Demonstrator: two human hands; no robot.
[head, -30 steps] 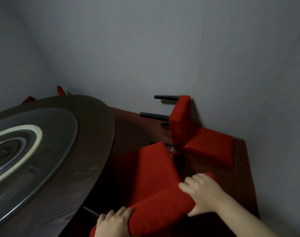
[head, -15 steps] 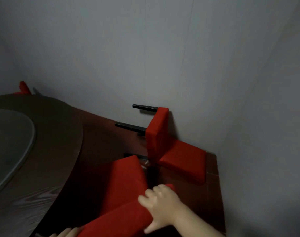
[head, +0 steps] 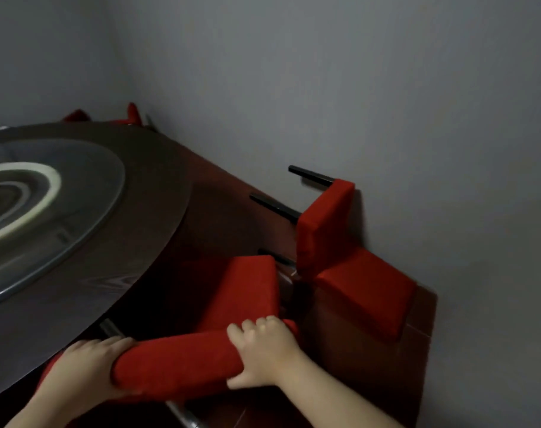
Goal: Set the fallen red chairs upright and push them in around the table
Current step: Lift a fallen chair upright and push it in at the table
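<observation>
An upright red chair [head: 244, 291] stands at the edge of the round dark table [head: 145, 242], its seat partly under the tabletop. Both my hands grip the padded top of its backrest: my left hand [head: 84, 369] at the left end, my right hand [head: 263, 347] near the right end. A second red chair [head: 349, 261] lies on its back by the wall to the right, its seat raised and its black legs pointing left.
A glass turntable [head: 77, 193] sits on the table. Grey walls close in behind and to the right. More red chair parts [head: 133, 112] show past the table's far edge. A narrow strip of dark red floor [head: 417, 344] runs between table and wall.
The view swung right and then back left. Both hands stay on the backrest, and the upright chair sits closer under the table's edge. The fallen chair has not moved.
</observation>
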